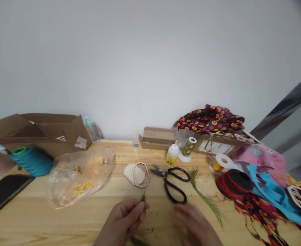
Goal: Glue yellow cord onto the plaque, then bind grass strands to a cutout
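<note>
- Two hands of ours over the worktop (76,222)!
- Our left hand (126,217) pinches a green tuft (143,196) between thumb and fingers.
- Our right hand (195,220) is blurring; we can't tell its grip.
- Scissors (164,174) lie just beyond it, green strands (207,199) to its right.
- Beyond our left: a cream piece (140,176).

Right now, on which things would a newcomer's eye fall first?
Probably the black-handled scissors, handles spread, beyond the blurred right hand. Next, the boldly patterned dark cloth heaped by the wall at back right, and the teal thread cone on the left. Smaller but central, a green tuft is pinched in the left hand.
</note>
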The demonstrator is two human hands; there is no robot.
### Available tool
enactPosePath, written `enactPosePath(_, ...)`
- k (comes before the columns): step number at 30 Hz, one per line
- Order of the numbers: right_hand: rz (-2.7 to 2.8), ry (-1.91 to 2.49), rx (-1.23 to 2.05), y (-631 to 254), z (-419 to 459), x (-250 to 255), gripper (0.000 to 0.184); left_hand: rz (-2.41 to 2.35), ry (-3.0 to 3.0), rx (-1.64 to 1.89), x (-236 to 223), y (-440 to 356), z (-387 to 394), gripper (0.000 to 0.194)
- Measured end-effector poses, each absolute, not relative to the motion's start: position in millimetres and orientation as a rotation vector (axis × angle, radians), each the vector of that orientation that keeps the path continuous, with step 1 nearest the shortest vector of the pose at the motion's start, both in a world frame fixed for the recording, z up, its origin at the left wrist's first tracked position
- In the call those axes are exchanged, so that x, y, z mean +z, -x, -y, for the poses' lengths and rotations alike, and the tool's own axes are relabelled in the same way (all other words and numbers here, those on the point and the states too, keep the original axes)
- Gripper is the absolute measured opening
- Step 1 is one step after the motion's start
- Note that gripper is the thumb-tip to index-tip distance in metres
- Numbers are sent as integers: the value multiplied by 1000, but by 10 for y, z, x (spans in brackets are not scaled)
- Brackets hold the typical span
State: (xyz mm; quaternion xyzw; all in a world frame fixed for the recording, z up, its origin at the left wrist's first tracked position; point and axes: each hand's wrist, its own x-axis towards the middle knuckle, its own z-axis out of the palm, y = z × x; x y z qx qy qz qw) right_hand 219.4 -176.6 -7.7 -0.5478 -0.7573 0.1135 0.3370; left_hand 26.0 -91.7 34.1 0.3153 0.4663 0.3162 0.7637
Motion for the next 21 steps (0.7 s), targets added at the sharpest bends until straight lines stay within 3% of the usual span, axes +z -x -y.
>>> enactPosePath(4,1978,1847,140,-2355,1249,24,47,-1059,-897,574,327,-242,936,47)
enactPosePath(11,2166,2075,104,-2253,840,266,25,-1050,-949,499,372,-267,1016,52)
enactPosePath(17,2068,2002,187,-2223,1083,452,52,-1045,-1037,505,310,-265,1019,54)
enactPosePath(21,1712,1765,583,-2223,1421,401,64,-1080,-1110,502,360,-287,1022,53)
